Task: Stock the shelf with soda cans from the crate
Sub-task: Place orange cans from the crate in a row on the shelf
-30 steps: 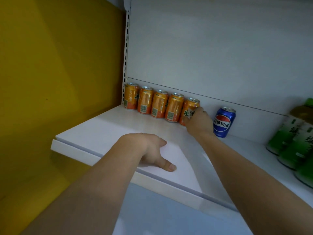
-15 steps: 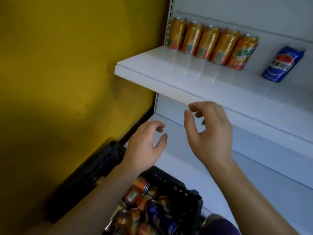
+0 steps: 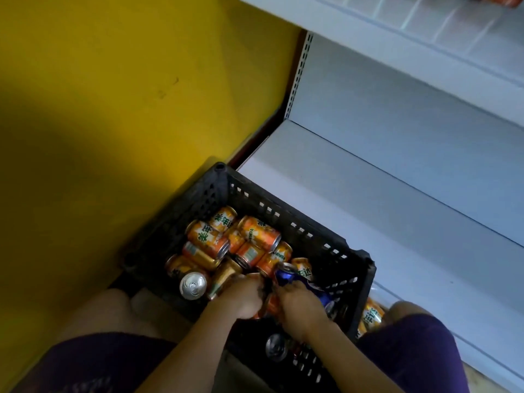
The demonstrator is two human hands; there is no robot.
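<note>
A black plastic crate (image 3: pixel 306 231) stands on the floor between my knees, filled with several orange soda cans (image 3: pixel 258 234) lying in a jumble. Both hands are down inside it. My right hand (image 3: pixel 300 306) grips a blue soda can (image 3: pixel 285 275) that lies on its side on top of the pile. My left hand (image 3: pixel 241 296) is curled round an orange can (image 3: pixel 270 304) right beside it, and most of that can is hidden by the fingers. The white shelf (image 3: pixel 397 21) with the stocked row is at the top right, almost out of view.
A yellow wall (image 3: pixel 113 109) closes off the left side. A lower white shelf (image 3: pixel 382 199) runs behind the crate. One orange can (image 3: pixel 373 314) lies outside the crate by my right knee. A silver can top (image 3: pixel 192 285) faces up in the crate.
My view has dropped from the shelf to the crate. Both hands have come down from the shelf edge into the crate and closed on cans.
</note>
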